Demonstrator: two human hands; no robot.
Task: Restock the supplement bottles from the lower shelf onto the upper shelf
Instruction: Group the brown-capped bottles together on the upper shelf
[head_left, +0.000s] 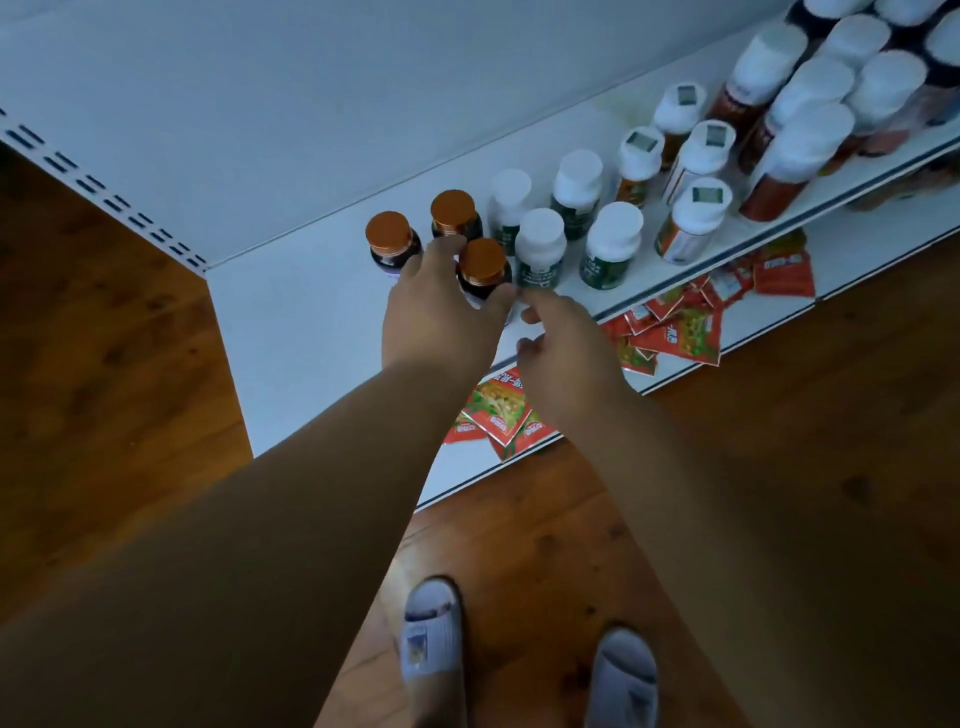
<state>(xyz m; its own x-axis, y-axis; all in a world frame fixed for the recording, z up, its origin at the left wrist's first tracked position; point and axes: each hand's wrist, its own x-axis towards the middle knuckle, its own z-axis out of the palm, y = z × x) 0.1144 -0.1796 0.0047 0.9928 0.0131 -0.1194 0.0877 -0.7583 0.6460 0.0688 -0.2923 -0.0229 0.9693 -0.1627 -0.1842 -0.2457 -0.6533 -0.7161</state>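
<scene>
Bottles (540, 244) on white upper shelf (291, 306) – wood floor (104, 322) below

text: none legible | bottle labels (540, 273): too blurred | red packets (670, 332): print unreadable

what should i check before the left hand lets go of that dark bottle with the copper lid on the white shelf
1. Left hand on the front dark bottle with copper lid: ok, fingers wrap it.
2. Bottle upright: ok.
3. Base flat on the white upper shelf: cannot tell, hand hides it.
4. Gap to the white-capped green-label bottle: not ok, nearly touching.
5. Right hand free: ok, it holds nothing.
6. Lower shelf stock: cannot tell; only red sachets show.
</scene>
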